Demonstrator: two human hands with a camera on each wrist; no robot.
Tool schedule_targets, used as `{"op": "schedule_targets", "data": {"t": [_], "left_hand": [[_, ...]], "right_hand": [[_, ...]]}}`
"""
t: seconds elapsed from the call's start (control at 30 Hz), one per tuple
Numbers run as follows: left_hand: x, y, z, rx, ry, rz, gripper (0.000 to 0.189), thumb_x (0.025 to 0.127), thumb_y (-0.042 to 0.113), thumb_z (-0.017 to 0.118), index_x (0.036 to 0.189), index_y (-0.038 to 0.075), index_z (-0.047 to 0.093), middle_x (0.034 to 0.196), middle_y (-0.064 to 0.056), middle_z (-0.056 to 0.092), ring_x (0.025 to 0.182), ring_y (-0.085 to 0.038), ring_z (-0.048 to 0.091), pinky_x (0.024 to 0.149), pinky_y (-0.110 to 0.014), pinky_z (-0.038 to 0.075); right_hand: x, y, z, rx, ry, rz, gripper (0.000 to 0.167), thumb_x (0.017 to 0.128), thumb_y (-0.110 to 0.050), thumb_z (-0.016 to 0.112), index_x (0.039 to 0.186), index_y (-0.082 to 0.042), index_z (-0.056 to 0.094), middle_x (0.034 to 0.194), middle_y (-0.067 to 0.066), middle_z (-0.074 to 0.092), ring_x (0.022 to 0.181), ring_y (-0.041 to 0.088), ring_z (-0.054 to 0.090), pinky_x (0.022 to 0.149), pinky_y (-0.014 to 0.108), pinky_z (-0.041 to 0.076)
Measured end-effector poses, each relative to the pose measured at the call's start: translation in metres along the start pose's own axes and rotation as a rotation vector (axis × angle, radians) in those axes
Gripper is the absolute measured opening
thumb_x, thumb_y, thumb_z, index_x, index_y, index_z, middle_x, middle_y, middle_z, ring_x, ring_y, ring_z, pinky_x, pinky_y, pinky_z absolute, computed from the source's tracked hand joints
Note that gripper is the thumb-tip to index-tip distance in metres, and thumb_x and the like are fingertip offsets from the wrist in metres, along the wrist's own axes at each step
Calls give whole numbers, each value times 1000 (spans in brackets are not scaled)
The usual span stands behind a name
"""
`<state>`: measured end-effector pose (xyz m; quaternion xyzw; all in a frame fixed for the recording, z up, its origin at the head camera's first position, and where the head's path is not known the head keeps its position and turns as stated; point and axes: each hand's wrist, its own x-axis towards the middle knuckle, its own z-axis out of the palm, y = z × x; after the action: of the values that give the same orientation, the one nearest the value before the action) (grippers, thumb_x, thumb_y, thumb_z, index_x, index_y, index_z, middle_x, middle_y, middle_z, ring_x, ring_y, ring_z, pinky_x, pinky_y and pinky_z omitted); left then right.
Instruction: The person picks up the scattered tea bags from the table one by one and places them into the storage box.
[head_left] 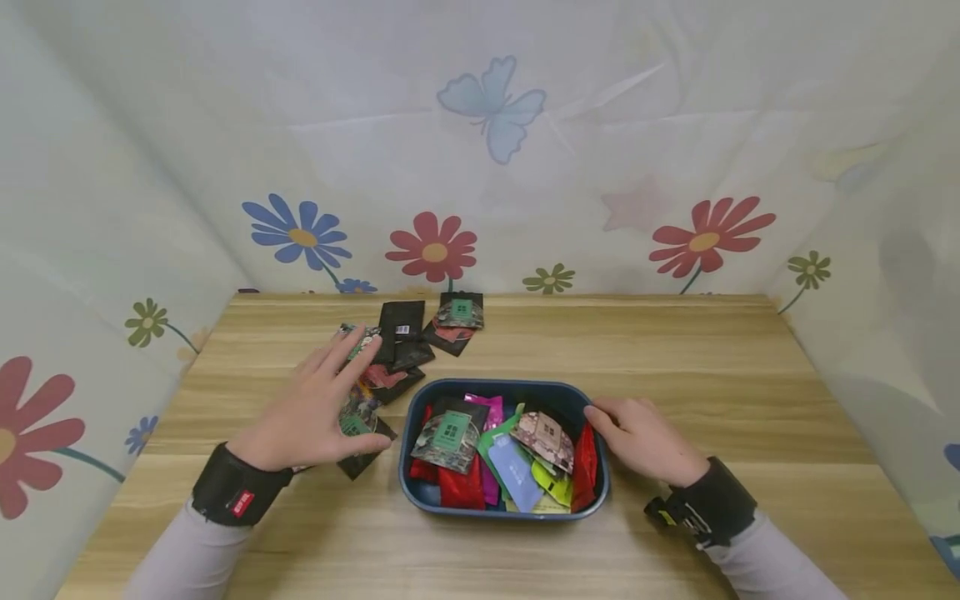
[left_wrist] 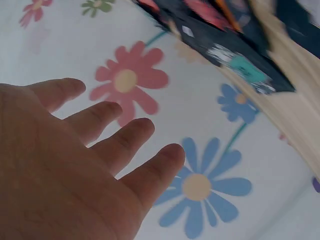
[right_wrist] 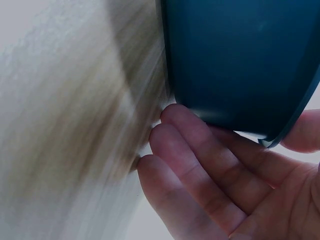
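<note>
My left hand [head_left: 303,417] is held over the left side of the table, fingers spread and straight, with nothing in its grasp; its open palm [left_wrist: 65,165] fills the lower left of the left wrist view. Under and beyond it lie several black sachets [head_left: 402,321] with printed pictures and green labels, partly hidden by the hand. My right hand [head_left: 648,437] holds the right end of a dark blue plastic basin [head_left: 502,514], thumb at the rim and fingers [right_wrist: 175,150] along the outer wall. Heaped in the basin are a black sachet with a green label [head_left: 452,433] and several colourful packets.
In the basin are a light blue packet [head_left: 516,473], a red packet [head_left: 460,490] and a brownish patterned sachet [head_left: 545,437]. One sachet [head_left: 459,312] lies near the back edge of the wooden table [head_left: 637,342]. A flower-printed cloth [head_left: 592,167] hangs around it.
</note>
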<state>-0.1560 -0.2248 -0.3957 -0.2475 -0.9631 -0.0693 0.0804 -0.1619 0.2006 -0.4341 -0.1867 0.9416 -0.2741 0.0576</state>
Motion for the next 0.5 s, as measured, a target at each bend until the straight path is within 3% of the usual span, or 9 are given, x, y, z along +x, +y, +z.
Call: {"op": "schedule_targets", "data": {"t": [0.27, 0.5], "left_hand": [[-25, -34, 14, 59, -53, -60, 108, 58, 82, 45, 142, 21, 16, 149, -3, 9, 130, -37, 23, 98, -55, 27], [-34, -34, 31, 59, -81, -130, 111, 54, 83, 49, 138, 13, 29, 141, -11, 29, 124, -36, 34, 94, -54, 33]], "right_hand": [[1, 2, 1, -3, 4, 2, 33, 92, -39, 40, 65, -24, 52, 52, -11, 36, 45, 6, 39, 43, 20, 30], [1, 2, 2, -5, -2, 5, 33, 92, -40, 39, 66, -25, 52, 53, -10, 37, 46, 6, 39, 43, 20, 31]]}}
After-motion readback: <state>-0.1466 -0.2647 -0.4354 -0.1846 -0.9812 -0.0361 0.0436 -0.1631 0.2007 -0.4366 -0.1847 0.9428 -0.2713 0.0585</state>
